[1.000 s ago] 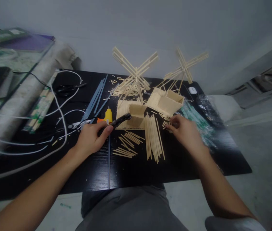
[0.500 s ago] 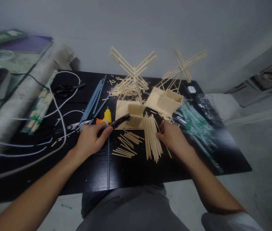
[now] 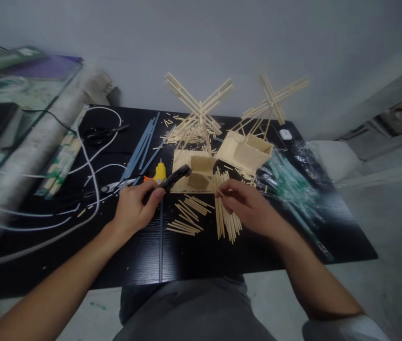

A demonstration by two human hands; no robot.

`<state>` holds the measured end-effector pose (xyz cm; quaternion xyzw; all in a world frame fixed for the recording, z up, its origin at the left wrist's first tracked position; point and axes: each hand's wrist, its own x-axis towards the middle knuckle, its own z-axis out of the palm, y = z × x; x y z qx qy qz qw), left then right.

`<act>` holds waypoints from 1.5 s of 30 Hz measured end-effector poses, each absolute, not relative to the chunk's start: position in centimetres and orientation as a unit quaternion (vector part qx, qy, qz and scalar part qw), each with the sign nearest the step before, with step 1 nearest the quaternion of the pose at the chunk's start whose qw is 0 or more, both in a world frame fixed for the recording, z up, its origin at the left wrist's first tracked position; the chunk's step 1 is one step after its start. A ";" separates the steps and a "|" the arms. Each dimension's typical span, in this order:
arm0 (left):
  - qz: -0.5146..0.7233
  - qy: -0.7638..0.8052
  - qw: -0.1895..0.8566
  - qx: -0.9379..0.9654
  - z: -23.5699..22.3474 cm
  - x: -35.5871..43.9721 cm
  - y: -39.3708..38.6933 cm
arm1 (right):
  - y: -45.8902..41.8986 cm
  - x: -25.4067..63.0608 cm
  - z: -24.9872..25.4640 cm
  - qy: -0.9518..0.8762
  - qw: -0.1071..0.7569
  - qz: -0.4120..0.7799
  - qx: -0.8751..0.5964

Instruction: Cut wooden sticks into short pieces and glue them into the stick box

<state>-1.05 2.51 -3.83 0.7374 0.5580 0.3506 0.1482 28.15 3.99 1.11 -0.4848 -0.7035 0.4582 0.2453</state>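
My left hand (image 3: 135, 208) is closed around a black hand tool (image 3: 175, 179) like pliers or cutters, its head pointing right over the front of a wooden-stick model (image 3: 183, 166). My right hand (image 3: 245, 203) is pinched over a bundle of thin wooden sticks (image 3: 227, 222); a stick seems to be between its fingertips, mostly hidden by the fingers. Left of the bundle lie shorter cut sticks (image 3: 188, 210) in loose groups. A yellow glue gun (image 3: 160, 171) lies just beyond my left hand.
A second stick model (image 3: 246, 151) with crossed blades stands at the back right. Blue-grey strips (image 3: 140, 147), black scissors (image 3: 96, 135) and white cables (image 3: 92, 184) are on the left. Green-marked plastic wrappers (image 3: 289, 180) cover the right side. Offcuts (image 3: 193, 135) lie behind the models.
My right hand has moved left from the bundle's right edge to over its upper part. The single stick beside the bundle no longer shows there. My left hand stays nearly still with the black tool.
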 end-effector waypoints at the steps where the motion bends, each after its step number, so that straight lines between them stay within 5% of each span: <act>1: 0.348 0.564 0.145 0.735 -3.8 -1.0 2.5 | 4.1 27.4 0.9 -0.706 0.262 0.466 -0.465; 23: 0.282 0.569 0.144 0.759 -4.3 -0.2 1.9 | 4.1 24.1 -1.1 -0.650 0.336 0.582 -0.355; 30: 0.260 0.561 0.144 0.773 -4.1 0.4 1.8 | 3.6 23.0 -1.6 -0.514 0.441 0.641 -0.361; 45: 0.271 0.543 0.166 0.777 -4.4 0.6 1.8 | 3.5 23.0 -2.0 -0.508 0.432 0.648 -0.367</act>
